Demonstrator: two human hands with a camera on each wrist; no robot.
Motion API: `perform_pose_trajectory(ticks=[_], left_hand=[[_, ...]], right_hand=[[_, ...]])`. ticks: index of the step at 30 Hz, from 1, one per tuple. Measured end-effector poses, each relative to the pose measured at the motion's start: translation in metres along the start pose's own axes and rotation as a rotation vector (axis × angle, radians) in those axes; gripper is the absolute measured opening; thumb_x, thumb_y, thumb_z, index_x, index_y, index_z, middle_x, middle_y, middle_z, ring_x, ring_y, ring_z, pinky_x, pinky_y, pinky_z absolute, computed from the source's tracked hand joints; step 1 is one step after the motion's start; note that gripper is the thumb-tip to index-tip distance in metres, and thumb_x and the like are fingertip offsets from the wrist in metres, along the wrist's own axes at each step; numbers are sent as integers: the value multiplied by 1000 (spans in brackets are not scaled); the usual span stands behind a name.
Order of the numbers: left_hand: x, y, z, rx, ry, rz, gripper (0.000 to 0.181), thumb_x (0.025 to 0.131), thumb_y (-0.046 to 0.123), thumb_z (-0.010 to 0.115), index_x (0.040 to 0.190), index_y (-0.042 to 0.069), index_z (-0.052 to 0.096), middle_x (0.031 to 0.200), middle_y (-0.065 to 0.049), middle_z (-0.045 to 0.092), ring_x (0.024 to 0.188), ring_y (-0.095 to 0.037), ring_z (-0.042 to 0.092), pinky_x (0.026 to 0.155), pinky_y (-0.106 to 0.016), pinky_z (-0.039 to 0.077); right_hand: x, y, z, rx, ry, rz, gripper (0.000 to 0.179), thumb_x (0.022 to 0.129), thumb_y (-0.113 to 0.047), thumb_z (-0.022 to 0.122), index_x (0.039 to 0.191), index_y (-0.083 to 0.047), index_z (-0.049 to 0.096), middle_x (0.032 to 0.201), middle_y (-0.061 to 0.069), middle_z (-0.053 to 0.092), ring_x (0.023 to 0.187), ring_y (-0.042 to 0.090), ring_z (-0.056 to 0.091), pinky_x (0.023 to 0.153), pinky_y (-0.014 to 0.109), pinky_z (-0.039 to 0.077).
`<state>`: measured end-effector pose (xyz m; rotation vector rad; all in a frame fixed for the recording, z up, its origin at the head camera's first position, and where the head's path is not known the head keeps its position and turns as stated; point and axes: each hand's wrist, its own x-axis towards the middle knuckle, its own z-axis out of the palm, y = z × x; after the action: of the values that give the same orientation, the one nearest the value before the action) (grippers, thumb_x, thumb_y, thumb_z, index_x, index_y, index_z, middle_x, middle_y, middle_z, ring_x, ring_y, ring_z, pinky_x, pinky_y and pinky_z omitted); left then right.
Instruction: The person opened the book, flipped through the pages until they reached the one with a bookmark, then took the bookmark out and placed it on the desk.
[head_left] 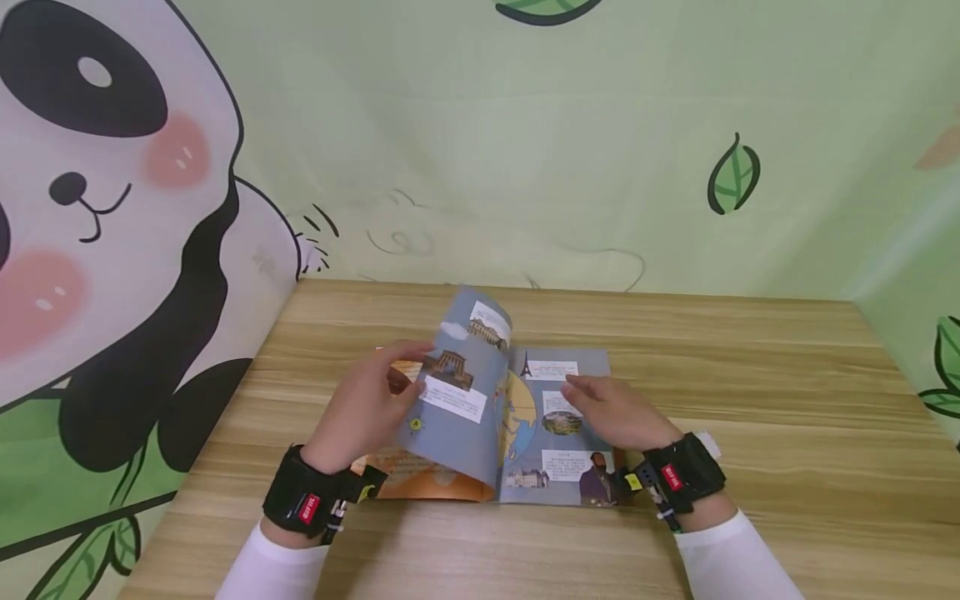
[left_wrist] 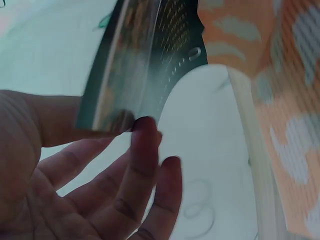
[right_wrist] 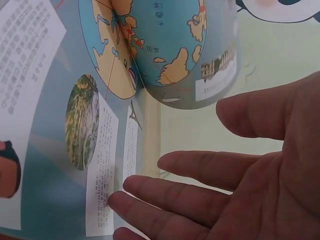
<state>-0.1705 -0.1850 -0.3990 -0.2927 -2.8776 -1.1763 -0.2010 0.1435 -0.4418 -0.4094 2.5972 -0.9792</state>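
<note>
An illustrated book (head_left: 558, 475) lies spread on the table, with printed text, pictures of buildings and a world map. One blue-grey page (head_left: 450, 425) stands raised and curved on the left half. My left hand (head_left: 367, 408) pinches this page at its outer edge; the left wrist view shows thumb and fingertips at the page's corner. Beneath the lifted page, an orange page (head_left: 427, 483) shows. My right hand (head_left: 618, 408) is over the right-hand page, fingers extended. In the right wrist view, those fingers (right_wrist: 175, 200) are spread beside the page, holding nothing.
The wooden table (head_left: 750, 400) extends on both sides of the book. Behind it hangs a pale green backdrop (head_left: 562, 167) with a large panda (head_left: 150, 250) at the left and painted leaves. Both wrists wear black straps (head_left: 690, 471) with small devices.
</note>
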Motion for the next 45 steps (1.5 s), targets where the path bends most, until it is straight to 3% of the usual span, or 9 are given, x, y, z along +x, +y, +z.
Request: perform_pose_trajectory(ticks=[8, 17, 26, 33, 40, 45], left_hand=[[2, -11, -17, 60, -35, -67, 55, 95, 6, 72, 146, 21, 58, 135, -15, 65, 83, -22, 68, 61, -28, 56], [3, -18, -23, 127, -27, -68, 55, 94, 5, 72, 146, 16, 58, 128, -18, 69, 82, -23, 68, 63, -30, 55], [4, -23, -25, 198, -42, -137, 58, 91, 2, 74, 145, 15, 58, 122, -18, 71, 83, -27, 67, 63, -31, 54], [7, -39, -21, 225, -75, -201, 66, 87, -3, 72, 149, 11, 53, 116, -17, 71, 91, -29, 66, 64, -31, 53], [11, -54, -13, 277, -106, -255, 68, 82, -8, 69, 147, 8, 54, 108, -17, 71, 80, -28, 64, 57, -30, 51], [11, -56, -12, 292, -106, -280, 69, 81, -3, 76, 146, 3, 54, 107, -19, 72, 80, -28, 66, 56, -33, 51]], right_hand=[[0, 1, 1, -7, 4, 4, 59, 112, -39, 38, 152, 4, 47, 154, 25, 52, 148, 45, 42, 118, 63, 36], [0, 2, 2, -10, 3, 7, 60, 112, -41, 39, 152, 3, 47, 154, 24, 51, 147, 45, 43, 118, 63, 37], [0, 1, 2, -13, 10, 5, 60, 111, -41, 40, 151, 3, 49, 153, 24, 53, 146, 45, 44, 117, 63, 38], [0, 2, 2, -7, 7, 7, 59, 112, -39, 40, 152, 4, 48, 154, 25, 52, 147, 45, 43, 118, 63, 37], [0, 1, 1, 0, 4, 13, 59, 112, -39, 39, 152, 4, 47, 154, 25, 51, 148, 46, 42, 118, 64, 36], [0, 1, 1, -1, 4, 15, 59, 112, -39, 39, 152, 3, 47, 154, 24, 51, 148, 45, 42, 118, 63, 36]])
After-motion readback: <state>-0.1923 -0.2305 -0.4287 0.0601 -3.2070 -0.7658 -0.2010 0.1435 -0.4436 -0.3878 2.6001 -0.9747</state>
